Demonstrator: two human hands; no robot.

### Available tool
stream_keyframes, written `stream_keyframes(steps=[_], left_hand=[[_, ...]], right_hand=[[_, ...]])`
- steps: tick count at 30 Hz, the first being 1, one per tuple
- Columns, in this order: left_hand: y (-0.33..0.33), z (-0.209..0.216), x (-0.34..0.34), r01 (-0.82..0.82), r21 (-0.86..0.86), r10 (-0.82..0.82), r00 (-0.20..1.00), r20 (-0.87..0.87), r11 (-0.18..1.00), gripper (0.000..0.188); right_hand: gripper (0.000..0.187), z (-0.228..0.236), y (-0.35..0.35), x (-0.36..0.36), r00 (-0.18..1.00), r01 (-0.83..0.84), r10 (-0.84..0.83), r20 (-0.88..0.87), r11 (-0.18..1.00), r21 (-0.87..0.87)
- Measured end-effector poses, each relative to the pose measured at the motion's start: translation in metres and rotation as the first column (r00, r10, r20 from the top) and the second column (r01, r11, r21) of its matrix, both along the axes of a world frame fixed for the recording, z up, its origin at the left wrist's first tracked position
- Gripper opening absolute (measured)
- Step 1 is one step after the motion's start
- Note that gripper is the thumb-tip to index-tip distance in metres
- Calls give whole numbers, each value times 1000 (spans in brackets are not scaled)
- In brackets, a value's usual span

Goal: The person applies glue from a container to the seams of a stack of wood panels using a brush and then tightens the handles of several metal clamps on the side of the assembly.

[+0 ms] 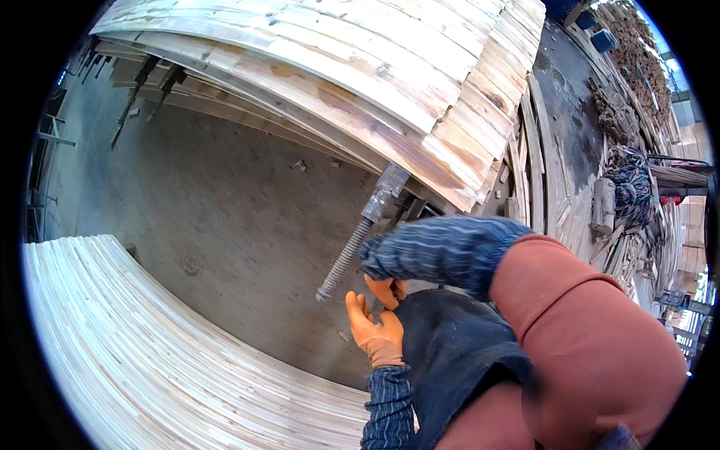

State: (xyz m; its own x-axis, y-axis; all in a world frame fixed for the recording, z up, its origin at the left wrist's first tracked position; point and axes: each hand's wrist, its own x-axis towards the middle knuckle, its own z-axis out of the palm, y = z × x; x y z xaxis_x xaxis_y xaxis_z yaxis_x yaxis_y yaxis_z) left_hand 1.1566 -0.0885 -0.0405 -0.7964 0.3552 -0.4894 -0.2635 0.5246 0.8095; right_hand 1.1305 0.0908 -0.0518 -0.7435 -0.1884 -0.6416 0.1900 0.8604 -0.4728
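Probably heavy and rigid, the grey threaded-steel clamp screw (363, 228) at the edge of the pale wooden-board stack (322, 64) would suit a hold around its ridged shaft (345, 259), near the left orange-gloved hand (377, 334), fingers (354, 306) loosely open, and the right orange-gloved hand (385, 291), its grip unclear.

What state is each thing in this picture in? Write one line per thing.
Left hand: gloved, fingers parted.
Right hand: gloved, partly hidden, grip unclear.
Threaded rod: slanting, lower end free.
Upper wood panels: stacked, edges uneven.
Lower wood strips: packed closely together.
Dark cloth: draped, creased.
Strand bundle: tangled.
Floor: littered with small scraps.
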Motion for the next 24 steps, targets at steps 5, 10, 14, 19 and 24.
stream_keyframes(steps=[5,10,14,19,24], left_hand=[[4,-7,-3,178,-205,-225,946,-233,962,77],[21,-5,5,216,-159,-253,929,-272,963,77],[22,8,4,239,-17,-234,929,-285,971,76],[3,-9,0,243,-160,-284,900,-331,957,79],[21,-8,9,309,-156,-344,881,-324,938,81]], right_hand=[[57,13,-13,35,873,92,-52,-484,994,59],[56,-19,-12,20,981,-194,191,44,979,62],[56,-11,0,4,990,-97,97,107,995,-7],[52,5,-6,42,844,59,-16,-536,996,63],[18,-12,-8,23,994,-71,78,-71,993,95]])
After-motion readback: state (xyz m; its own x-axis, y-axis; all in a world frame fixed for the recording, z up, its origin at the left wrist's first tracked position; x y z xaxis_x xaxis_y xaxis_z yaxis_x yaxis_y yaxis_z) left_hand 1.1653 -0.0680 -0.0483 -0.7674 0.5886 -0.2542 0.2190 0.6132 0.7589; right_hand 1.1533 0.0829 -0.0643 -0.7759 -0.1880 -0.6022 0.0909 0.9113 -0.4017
